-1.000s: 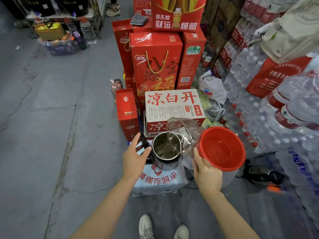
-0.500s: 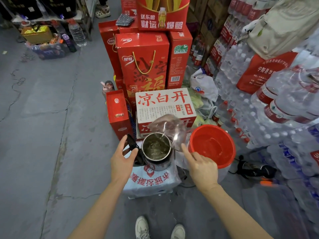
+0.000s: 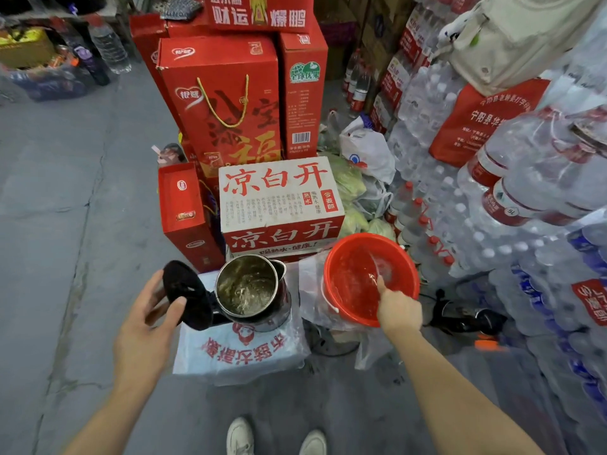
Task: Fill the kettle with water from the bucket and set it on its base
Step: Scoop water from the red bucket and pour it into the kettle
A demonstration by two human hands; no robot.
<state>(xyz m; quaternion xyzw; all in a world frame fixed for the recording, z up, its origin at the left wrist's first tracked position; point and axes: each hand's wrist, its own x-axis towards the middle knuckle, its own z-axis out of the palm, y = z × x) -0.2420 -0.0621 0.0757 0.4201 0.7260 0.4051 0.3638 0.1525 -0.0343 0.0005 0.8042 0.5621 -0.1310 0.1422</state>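
The steel kettle stands on a shrink-wrapped bottle pack, its black lid tipped open to the left, with water visible inside. My left hand pinches the lid, thumb on its front face and fingers behind. To the right sits the red bucket, holding water. My right hand reaches over its near rim and holds a clear plastic scoop down inside. The scoop is hard to make out against the water.
A white carton and red gift boxes stand right behind the kettle. Stacks of bottled water wall in the right side. A black appliance with a cord lies on the floor right of the bucket. Grey concrete floor stretches to the left.
My right hand has swung the clear scoop from over the kettle's mouth to the right and down into the bucket. My left hand stays at the lid.
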